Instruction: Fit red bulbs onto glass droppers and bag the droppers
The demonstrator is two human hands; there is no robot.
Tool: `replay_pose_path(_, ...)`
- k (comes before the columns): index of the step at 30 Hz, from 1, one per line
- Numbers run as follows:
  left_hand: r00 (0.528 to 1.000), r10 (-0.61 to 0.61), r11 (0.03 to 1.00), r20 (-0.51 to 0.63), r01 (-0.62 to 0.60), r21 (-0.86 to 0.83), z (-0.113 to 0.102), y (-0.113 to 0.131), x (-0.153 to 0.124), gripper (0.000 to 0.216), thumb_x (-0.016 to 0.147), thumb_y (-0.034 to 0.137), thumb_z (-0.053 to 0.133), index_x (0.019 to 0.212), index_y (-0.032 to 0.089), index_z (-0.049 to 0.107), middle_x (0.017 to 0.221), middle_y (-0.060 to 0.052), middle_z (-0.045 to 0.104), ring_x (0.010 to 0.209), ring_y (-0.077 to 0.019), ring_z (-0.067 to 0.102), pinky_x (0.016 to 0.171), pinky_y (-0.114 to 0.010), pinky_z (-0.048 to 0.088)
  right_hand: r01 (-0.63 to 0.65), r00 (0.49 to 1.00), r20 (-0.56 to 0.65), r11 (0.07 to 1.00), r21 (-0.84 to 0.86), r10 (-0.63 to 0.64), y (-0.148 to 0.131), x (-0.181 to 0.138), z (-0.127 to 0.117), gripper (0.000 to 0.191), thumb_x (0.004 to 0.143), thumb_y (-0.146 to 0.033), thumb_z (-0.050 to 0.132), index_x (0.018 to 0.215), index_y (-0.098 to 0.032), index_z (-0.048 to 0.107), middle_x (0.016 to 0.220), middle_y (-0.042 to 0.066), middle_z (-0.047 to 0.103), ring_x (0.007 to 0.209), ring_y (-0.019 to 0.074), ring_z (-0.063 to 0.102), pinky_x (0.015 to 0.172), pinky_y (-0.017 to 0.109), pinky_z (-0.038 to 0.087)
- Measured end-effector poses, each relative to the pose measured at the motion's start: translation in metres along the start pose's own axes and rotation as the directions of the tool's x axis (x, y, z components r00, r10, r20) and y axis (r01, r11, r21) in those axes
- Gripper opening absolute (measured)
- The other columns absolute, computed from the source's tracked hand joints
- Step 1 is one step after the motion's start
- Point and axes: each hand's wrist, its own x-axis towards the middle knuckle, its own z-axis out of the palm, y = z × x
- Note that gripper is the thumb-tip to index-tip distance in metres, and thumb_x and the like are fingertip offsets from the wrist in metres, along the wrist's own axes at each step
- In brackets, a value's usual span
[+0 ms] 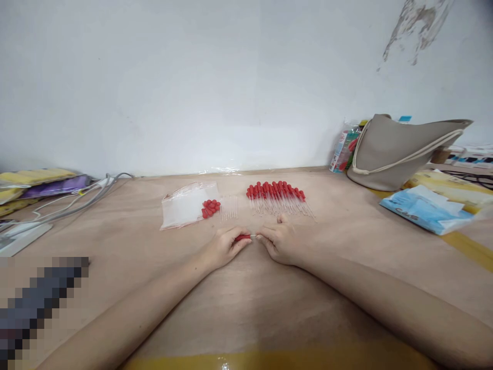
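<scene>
In the middle of the table, my left hand (227, 247) is closed in a pinch on a red rubber dropper bulb (242, 237). My right hand (285, 244) pinches a thin clear dropper tube (253, 236), whose end meets the bulb's open end; how far it sits inside cannot be made out. Just beyond my left hand are loose red bulbs (211, 208) at the edge of a clear plastic bag (185, 205). Several bare clear tubes (230, 207) lie beside them. Behind my right hand, many red-topped droppers (275, 192) lie in a row, bulbs toward the wall.
At the right stand a grey bag (400, 154) with a rope strap and a bottle-like package (342, 149). A blue tissue pack (427, 209) lies nearer. On the left are yellow and purple packets (42, 180) and grey cables (92, 191). The wall (173, 92) bounds the table behind.
</scene>
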Motion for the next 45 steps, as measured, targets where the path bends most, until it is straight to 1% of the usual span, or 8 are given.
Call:
replay_pose_path(9,0.997,-0.070,0.998,-0.033,0.070,0.007,-0.003,-0.005,0.005,0.021,0.081,0.026,0.051,0.100,0.018,0.053,0.086,-0.004,0.061,0.074,-0.0136,0.057,0.068,-0.027,0.047,-0.005,0.990,0.143,0.998,-0.059,0.013,-0.001,0.009,-0.016,0.020,0.084,-0.021,0.042,0.074,-0.016,0.059,0.072,0.004,0.065,0.066,0.0139,0.054,0.071,0.030,0.025)
replay_pose_path(12,0.986,-0.157,0.988,-0.062,0.157,0.001,-0.004,-0.010,0.005,0.029,0.078,0.026,0.054,0.105,0.018,0.050,0.085,-0.004,0.059,0.070,-0.0136,0.055,0.065,-0.028,0.047,-0.156,0.980,0.109,0.984,-0.080,0.164,0.007,0.014,-0.023,0.019,0.082,-0.022,0.044,0.076,-0.017,0.061,0.070,0.004,0.065,0.066,0.0150,0.056,0.072,0.031,0.027)
replay_pose_path(16,0.989,-0.147,0.989,0.022,0.147,0.017,-0.006,-0.011,0.007,0.013,0.081,0.026,0.050,0.085,0.017,0.058,0.083,-0.004,0.058,0.071,-0.0128,0.055,0.066,-0.026,0.046,-0.520,0.854,0.042,0.854,0.027,0.519,0.024,0.029,-0.024,0.024,0.081,-0.032,0.046,0.072,-0.020,0.064,0.069,0.002,0.065,0.063,0.0145,0.056,0.063,0.027,0.031)
replay_pose_path(20,0.992,-0.121,0.992,0.040,0.119,0.037,-0.007,-0.009,0.008,0.012,0.082,0.024,0.048,0.082,0.017,0.058,0.084,-0.004,0.058,0.071,-0.0126,0.055,0.067,-0.026,0.045,-0.665,0.747,0.028,0.747,0.000,0.665,0.032,0.058,-0.008,0.026,0.080,-0.035,0.045,0.067,-0.020,0.062,0.072,0.002,0.066,0.070,0.0172,0.057,0.070,0.030,0.032)
replay_pose_path(28,0.993,-0.100,0.995,0.057,0.100,0.011,-0.010,-0.009,0.005,0.012,0.082,0.023,0.048,0.082,0.017,0.058,0.085,-0.004,0.058,0.074,-0.0132,0.054,0.068,-0.026,0.044,-0.667,0.712,0.110,0.717,-0.202,0.694,0.022,0.110,0.037,0.031,0.081,-0.033,0.040,0.081,-0.014,0.064,0.082,0.013,0.066,0.080,0.0234,0.059,0.079,0.039,0.024)
replay_pose_path(38,0.994,-0.092,0.996,0.052,0.091,0.021,-0.008,-0.009,0.004,0.011,0.081,0.023,0.049,0.083,0.018,0.058,0.084,-0.003,0.058,0.074,-0.0135,0.054,0.068,-0.027,0.044,-0.666,0.706,0.115,0.710,-0.227,0.699,0.020,0.111,0.046,0.033,0.083,-0.033,0.037,0.079,-0.013,0.064,0.082,0.015,0.066,0.079,0.0238,0.060,0.080,0.042,0.019)
replay_pose_path(42,0.991,-0.089,0.983,-0.103,0.103,0.150,-0.017,-0.015,0.006,0.011,0.081,0.025,0.049,0.082,0.018,0.057,0.083,-0.004,0.057,0.080,-0.0162,0.053,0.075,-0.030,0.043,-0.645,0.726,0.126,0.733,-0.217,0.676,0.012,0.112,0.046,0.033,0.082,-0.035,0.037,0.082,-0.016,0.064,0.081,0.011,0.066,0.078,0.0223,0.059,0.080,0.040,0.020)
replay_pose_path(45,0.920,-0.192,0.923,-0.343,0.288,0.256,-0.032,-0.032,0.008,0.012,0.079,0.028,0.049,0.076,0.018,0.053,0.078,-0.004,0.055,0.081,-0.0182,0.052,0.076,-0.032,0.041,-0.642,0.721,0.157,0.736,-0.215,0.674,0.005,0.115,0.047,0.031,0.079,-0.036,0.041,0.076,-0.015,0.064,0.078,0.011,0.066,0.074,0.0218,0.059,0.079,0.039,0.021)
